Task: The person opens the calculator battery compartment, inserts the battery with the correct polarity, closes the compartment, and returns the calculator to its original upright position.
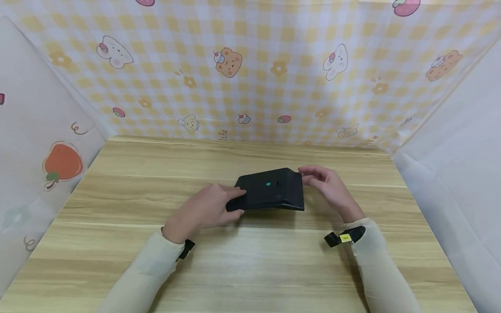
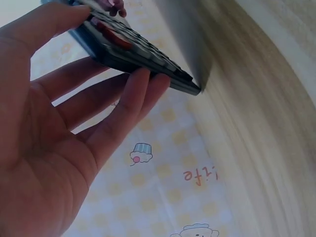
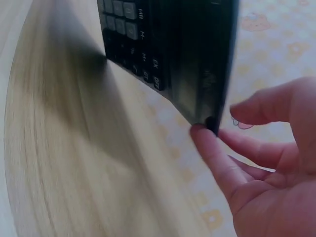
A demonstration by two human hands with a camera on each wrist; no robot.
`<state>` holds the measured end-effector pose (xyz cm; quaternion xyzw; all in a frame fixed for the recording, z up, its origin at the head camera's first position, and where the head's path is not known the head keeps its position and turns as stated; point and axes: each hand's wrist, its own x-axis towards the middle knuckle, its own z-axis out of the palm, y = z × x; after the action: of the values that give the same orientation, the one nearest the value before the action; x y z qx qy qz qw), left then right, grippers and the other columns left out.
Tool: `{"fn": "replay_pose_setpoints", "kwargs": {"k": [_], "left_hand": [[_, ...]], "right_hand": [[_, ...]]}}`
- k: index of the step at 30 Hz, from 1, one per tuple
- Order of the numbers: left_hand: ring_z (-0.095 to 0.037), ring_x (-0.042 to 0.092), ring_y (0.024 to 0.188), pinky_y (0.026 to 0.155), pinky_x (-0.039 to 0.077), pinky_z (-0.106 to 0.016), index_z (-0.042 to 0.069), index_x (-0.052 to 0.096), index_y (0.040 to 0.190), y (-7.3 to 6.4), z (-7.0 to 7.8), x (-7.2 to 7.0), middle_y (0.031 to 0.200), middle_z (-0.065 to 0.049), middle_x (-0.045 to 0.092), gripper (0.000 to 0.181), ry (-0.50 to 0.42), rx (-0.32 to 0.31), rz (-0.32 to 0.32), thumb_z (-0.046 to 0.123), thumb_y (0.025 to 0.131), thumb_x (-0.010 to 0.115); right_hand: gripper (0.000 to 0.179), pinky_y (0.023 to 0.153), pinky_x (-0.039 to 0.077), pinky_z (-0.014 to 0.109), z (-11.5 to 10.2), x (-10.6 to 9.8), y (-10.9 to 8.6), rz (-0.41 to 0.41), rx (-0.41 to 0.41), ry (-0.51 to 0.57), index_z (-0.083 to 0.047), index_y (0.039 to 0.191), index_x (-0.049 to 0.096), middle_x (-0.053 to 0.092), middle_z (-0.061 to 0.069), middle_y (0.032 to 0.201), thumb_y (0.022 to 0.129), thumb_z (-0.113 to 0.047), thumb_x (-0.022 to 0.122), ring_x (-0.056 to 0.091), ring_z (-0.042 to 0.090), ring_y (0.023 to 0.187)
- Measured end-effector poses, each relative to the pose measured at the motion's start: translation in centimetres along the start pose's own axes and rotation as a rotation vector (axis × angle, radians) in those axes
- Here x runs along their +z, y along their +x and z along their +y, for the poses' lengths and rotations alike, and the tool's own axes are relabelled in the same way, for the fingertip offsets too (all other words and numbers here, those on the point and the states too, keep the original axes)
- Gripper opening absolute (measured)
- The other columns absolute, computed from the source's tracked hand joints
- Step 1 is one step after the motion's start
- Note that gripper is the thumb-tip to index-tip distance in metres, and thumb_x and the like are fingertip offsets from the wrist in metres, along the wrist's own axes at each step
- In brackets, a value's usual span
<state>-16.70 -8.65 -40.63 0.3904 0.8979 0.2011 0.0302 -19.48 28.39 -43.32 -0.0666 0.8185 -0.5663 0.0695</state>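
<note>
A black calculator [image 1: 258,191] shows its back in the head view, with a small green dot on it. It is tilted over the table, its keys [image 2: 148,49] turned downward. My left hand [image 1: 209,206] grips its left end, the thumb on one face and fingers on the other. At the other end is my right hand [image 1: 326,184], its fingers loosely bent. One finger [image 3: 207,145] touches the corner by the display [image 3: 190,91], while the thumb stands apart from the case. Whether the calculator's low edge touches the table cannot be told.
Under both hands lies a light wood-grain table [image 1: 250,269]. A yellow checked cloth [image 1: 258,95] with cartoon prints hangs along its back edge. White sheets [image 1: 31,130] close off the left and right sides. Each wrist wears a black strap with a small camera [image 1: 332,239].
</note>
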Motion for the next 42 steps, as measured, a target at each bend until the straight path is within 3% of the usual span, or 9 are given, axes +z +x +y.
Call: {"fn": "replay_pose_setpoints", "kwargs": {"k": [3,5,7,10,16,28,32,37,42], "left_hand": [[-0.026,0.076,0.118,0.096,0.062,-0.041,-0.001,0.073,0.141,0.0,-0.3,-0.2,0.137,-0.02,0.073,0.048,-0.032,0.04,0.03,0.028,0.103,0.078],[-0.015,0.077,0.089,0.084,0.063,-0.034,-0.001,0.072,0.142,0.0,-0.4,-0.3,0.135,-0.019,0.074,0.047,-0.056,0.062,0.043,0.028,0.105,0.076],[-0.003,0.062,0.063,0.068,0.058,-0.027,0.002,0.071,0.145,0.0,-0.6,-0.4,0.129,-0.018,0.077,0.046,-0.08,0.08,0.057,0.027,0.107,0.075],[0.003,0.036,0.049,0.059,0.049,-0.023,0.006,0.068,0.151,0.0,-0.6,-0.5,0.117,-0.015,0.08,0.047,-0.119,0.11,0.082,0.025,0.109,0.073],[-0.001,0.042,0.057,0.06,0.048,-0.027,0.018,0.059,0.161,0.0,-0.6,-0.7,0.084,0.0,0.066,0.05,-0.154,0.125,0.149,0.024,0.112,0.067],[-0.005,0.043,0.056,0.057,0.045,-0.029,0.007,0.05,0.165,0.1,-0.5,-0.8,0.081,-0.001,0.067,0.05,-0.293,-0.03,0.192,0.014,0.115,0.057],[-0.011,0.059,0.065,0.061,0.051,-0.032,0.004,0.052,0.162,0.2,-0.7,-0.7,0.096,-0.008,0.077,0.05,-0.332,-0.07,0.228,0.005,0.113,0.058],[-0.026,0.076,0.089,0.074,0.06,-0.042,0.003,0.051,0.161,0.3,-0.7,-0.5,0.116,-0.02,0.079,0.05,-0.345,-0.108,0.254,-0.001,0.111,0.058],[-0.031,0.076,0.091,0.075,0.061,-0.044,0.003,0.047,0.164,0.4,-0.8,-0.1,0.124,-0.026,0.077,0.056,-0.337,-0.136,0.275,-0.004,0.11,0.059]], "right_hand": [[0.042,0.102,0.053,0.023,-0.4,0.0,-0.1,0.039,-0.01,0.072,0.012,0.147,0.061,0.072,0.022,0.131,0.11,-0.01,0.064,0.073,0.012,0.109],[0.043,0.103,0.053,0.024,-0.6,0.0,-0.2,0.066,-0.021,0.112,0.012,0.146,0.061,0.074,0.015,0.13,0.11,-0.01,0.065,0.072,0.011,0.111],[0.043,0.103,0.053,0.024,-0.9,0.0,-0.4,0.093,-0.039,0.146,0.013,0.145,0.061,0.075,0.007,0.127,0.11,-0.01,0.065,0.072,0.011,0.112],[0.043,0.103,0.054,0.024,-1.3,0.0,-0.5,0.125,-0.081,0.229,0.017,0.145,0.059,0.076,-0.001,0.125,0.109,-0.005,0.066,0.072,0.011,0.113],[0.045,0.105,0.055,0.027,-2.1,0.2,-0.6,0.141,-0.174,0.384,0.021,0.15,0.049,0.074,-0.001,0.129,0.108,0.009,0.057,0.072,0.013,0.116],[0.062,0.116,0.048,0.035,-3.1,1.3,-0.8,0.094,-0.259,0.537,0.005,0.165,0.042,0.051,0.01,0.157,0.104,0.018,0.048,0.06,0.024,0.141],[0.069,0.118,0.046,0.032,-3.1,1.9,-0.9,0.041,-0.23,0.512,0.008,0.169,0.029,0.044,0.019,0.165,0.104,0.016,0.048,0.054,0.024,0.148],[0.073,0.115,0.048,0.029,-2.4,3.1,-0.6,-0.062,-0.19,0.429,0.008,0.171,0.022,0.032,0.03,0.172,0.104,0.015,0.05,0.036,0.044,0.159],[0.079,0.113,0.05,0.032,-1.9,4.0,-0.7,-0.133,-0.117,0.292,0.001,0.175,0.014,0.034,0.03,0.171,0.107,0.008,0.054,0.04,0.049,0.155]]}}
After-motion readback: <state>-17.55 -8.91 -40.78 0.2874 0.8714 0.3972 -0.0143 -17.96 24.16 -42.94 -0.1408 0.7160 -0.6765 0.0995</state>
